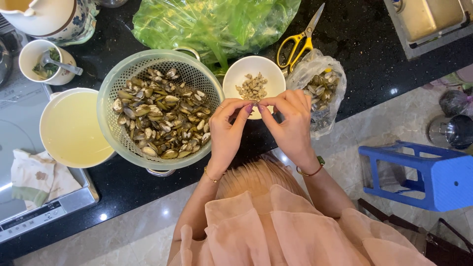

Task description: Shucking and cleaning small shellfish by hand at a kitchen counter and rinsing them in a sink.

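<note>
My left hand point(225, 134) and my right hand point(291, 124) meet fingertip to fingertip over the near rim of a small white bowl point(241, 69) that holds a little pile of shelled clam meat point(253, 86). Both hands pinch one small clam, which the fingers mostly hide. Just left of my left hand stands a pale green colander point(107, 93) filled with cooked clams in their shells point(160, 118). To the right of my right hand lies a clear plastic bag point(322, 91) with shells in it.
On the black countertop point(359, 44) lie yellow-handled scissors point(296, 43) and a green plastic bag of greens point(212, 19). A white pot of pale broth point(71, 129), a cup with a spoon point(43, 61) and a cloth point(34, 177) are at the left. A blue stool point(428, 172) stands on the floor at the right.
</note>
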